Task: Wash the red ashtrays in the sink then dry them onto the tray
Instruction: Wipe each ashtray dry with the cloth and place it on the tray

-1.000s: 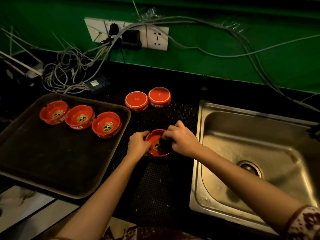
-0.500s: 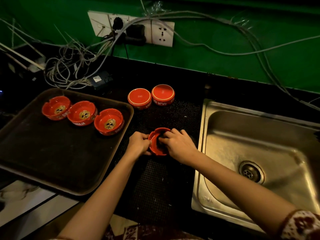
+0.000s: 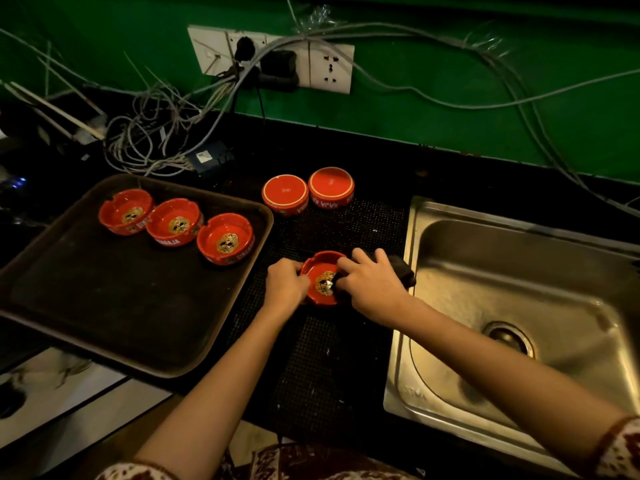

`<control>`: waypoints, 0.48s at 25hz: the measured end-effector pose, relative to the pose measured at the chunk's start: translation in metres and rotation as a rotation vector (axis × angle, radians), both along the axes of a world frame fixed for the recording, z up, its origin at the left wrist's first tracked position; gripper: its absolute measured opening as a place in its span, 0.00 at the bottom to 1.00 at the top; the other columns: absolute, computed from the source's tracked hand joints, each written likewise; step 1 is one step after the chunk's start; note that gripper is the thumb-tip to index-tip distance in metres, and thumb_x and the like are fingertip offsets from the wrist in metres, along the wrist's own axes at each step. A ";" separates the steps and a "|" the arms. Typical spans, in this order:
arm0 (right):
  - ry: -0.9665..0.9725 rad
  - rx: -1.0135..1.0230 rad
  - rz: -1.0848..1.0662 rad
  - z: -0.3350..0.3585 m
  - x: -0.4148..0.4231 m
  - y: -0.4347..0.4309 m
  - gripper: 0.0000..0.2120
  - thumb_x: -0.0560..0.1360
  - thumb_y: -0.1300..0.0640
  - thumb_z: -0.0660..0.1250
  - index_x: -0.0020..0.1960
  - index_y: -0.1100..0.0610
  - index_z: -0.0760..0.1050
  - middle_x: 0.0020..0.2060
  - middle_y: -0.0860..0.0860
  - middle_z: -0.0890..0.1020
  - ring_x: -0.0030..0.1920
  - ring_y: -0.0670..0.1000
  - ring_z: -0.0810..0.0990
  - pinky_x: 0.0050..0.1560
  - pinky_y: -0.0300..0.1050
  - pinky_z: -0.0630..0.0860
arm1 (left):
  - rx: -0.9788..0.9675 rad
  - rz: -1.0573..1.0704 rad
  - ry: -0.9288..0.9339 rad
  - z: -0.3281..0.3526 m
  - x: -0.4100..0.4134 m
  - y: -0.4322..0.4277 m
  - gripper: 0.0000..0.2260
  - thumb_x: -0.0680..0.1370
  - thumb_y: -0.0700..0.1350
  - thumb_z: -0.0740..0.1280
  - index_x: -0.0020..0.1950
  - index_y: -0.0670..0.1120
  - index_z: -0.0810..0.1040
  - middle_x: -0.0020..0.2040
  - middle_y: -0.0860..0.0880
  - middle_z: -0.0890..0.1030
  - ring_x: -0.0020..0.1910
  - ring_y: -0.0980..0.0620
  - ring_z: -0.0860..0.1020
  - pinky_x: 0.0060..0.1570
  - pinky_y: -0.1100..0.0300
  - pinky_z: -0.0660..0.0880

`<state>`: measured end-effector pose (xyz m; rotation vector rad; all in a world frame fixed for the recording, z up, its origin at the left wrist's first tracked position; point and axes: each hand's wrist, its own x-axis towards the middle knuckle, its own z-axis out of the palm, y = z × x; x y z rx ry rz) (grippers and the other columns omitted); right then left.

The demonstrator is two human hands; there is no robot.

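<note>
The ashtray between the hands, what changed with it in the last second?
The ashtray tipped up on edge toward the right hand, then came back down, gold emblem showing again. The left hand kept gripping its rim; the right hand kept wiping with a dark cloth. The three ashtrays on the tray and the two upturned ones stayed put.

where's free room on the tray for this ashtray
The tray is bare across its near half, between the row of three ashtrays at its far edge and its near rim. The mat between the held ashtray and the counter's front edge is bare too. Crowded: the tray's far edge and the mat's back by the two upturned ashtrays.
</note>
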<state>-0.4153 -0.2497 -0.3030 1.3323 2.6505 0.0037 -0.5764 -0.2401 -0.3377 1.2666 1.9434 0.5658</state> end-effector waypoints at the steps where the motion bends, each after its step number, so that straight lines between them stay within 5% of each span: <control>1: 0.076 0.015 -0.054 -0.007 0.003 -0.005 0.14 0.75 0.56 0.61 0.60 0.49 0.75 0.61 0.50 0.70 0.61 0.56 0.64 0.54 0.56 0.64 | 0.008 0.002 0.014 0.000 0.001 0.000 0.07 0.72 0.42 0.67 0.46 0.45 0.84 0.39 0.43 0.84 0.38 0.43 0.83 0.43 0.49 0.81; 6: 0.871 -0.170 -0.669 -0.030 0.011 -0.008 0.12 0.79 0.60 0.59 0.62 0.55 0.73 0.55 0.56 0.73 0.55 0.55 0.71 0.49 0.42 0.66 | -0.004 0.025 0.077 -0.005 0.006 -0.003 0.05 0.71 0.37 0.67 0.44 0.42 0.82 0.40 0.43 0.83 0.35 0.44 0.82 0.38 0.50 0.82; 12: 0.884 -0.433 -0.909 -0.024 0.010 0.002 0.23 0.71 0.44 0.71 0.56 0.58 0.70 0.49 0.53 0.76 0.48 0.53 0.76 0.40 0.45 0.71 | 0.070 0.148 -0.001 -0.001 0.004 -0.018 0.08 0.70 0.34 0.67 0.42 0.44 0.84 0.34 0.46 0.83 0.30 0.47 0.82 0.33 0.50 0.81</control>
